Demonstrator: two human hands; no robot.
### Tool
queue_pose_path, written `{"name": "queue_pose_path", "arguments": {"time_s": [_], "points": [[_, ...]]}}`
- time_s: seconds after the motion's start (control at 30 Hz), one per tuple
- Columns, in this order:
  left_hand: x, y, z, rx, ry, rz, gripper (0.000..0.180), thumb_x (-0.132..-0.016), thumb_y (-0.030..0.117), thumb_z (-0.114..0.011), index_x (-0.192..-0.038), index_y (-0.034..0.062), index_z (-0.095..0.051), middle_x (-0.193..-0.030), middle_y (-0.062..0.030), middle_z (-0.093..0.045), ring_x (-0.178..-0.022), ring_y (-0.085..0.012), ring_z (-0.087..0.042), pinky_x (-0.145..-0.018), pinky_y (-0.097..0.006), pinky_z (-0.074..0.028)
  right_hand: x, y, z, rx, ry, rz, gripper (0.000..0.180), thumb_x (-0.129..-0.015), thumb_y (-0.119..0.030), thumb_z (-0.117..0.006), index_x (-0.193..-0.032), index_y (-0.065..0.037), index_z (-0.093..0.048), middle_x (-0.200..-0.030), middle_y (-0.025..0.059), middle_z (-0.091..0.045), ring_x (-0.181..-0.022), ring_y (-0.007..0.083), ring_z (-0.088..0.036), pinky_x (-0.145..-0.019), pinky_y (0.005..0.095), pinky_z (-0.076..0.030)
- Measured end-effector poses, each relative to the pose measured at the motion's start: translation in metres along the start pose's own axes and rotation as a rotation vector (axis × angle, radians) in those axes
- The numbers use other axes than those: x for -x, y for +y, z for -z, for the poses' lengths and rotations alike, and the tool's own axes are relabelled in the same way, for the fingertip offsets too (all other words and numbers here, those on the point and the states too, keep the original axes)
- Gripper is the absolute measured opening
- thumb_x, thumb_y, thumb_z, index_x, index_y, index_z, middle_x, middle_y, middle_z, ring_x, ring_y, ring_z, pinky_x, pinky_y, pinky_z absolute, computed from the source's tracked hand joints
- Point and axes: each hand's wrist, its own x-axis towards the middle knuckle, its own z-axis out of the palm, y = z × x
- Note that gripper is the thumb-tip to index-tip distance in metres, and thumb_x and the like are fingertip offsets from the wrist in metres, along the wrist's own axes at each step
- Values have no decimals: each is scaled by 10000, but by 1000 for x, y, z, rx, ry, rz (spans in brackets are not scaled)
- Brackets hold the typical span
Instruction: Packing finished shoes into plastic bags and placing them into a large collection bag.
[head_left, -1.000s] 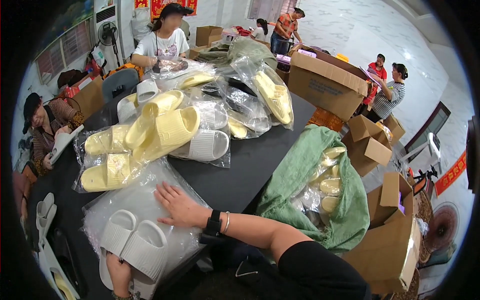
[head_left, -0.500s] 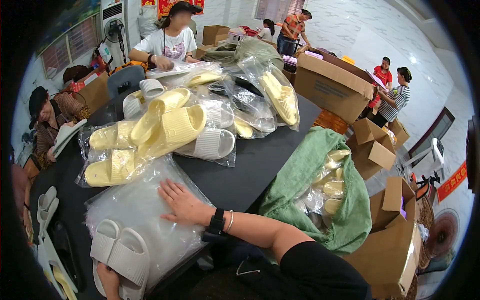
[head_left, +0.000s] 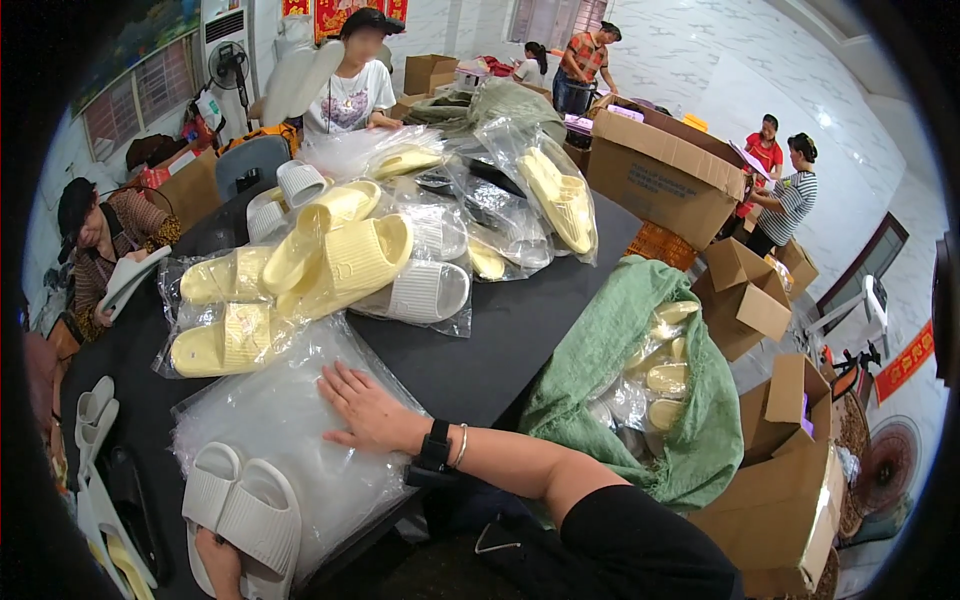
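Observation:
My right hand lies flat on a stack of clear plastic bags, its fingers spread. A pair of light grey slide slippers rests over the near left part of the stack. My left hand grips this pair, its fingers hidden beneath the straps. Just beyond the bags are yellow slippers in clear bags, piled with bagged grey slippers. Farther back in the pile, bagged black slippers lie beside another bagged yellow pair.
Loose grey and black slippers line the left edge of the dark table. To the right, a green sack holds bagged slippers. Cardboard boxes stand beyond it. People sit across the table and at its left; others stand farther back.
The person across the table has raised pale slippers that were not visible before. The person at the left has shifted a light slipper slightly. My hands stay nearly still.

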Motion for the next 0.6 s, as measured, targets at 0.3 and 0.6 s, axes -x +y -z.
{"name": "queue_pose_path", "arguments": {"time_s": [0.3, 0.6], "points": [[7, -16, 10, -11, 8, 41, 323, -791, 44, -614, -1094, -48, -676, -1002, -236, -710, -960, -389, -677, -834, -414, -498, 0, 1, -2, -16, -11, -3, 835, -950, -506, -526, -1472, 106, -303, -1558, 287, -270, -1475, 413, -212, -1196, 468, -206], [15, -21, 18, -44, 55, 83, 281, -808, 17, -591, -1063, -58, -681, -978, -220, -720, -931, -342, -690, -817, -390, -504, -1, 0, -2, 11, 2, 6, 818, -961, -510, -512, -1457, 111, -319, -1541, 292, -299, -1467, 418, -235, -1189, 460, -218]]}}
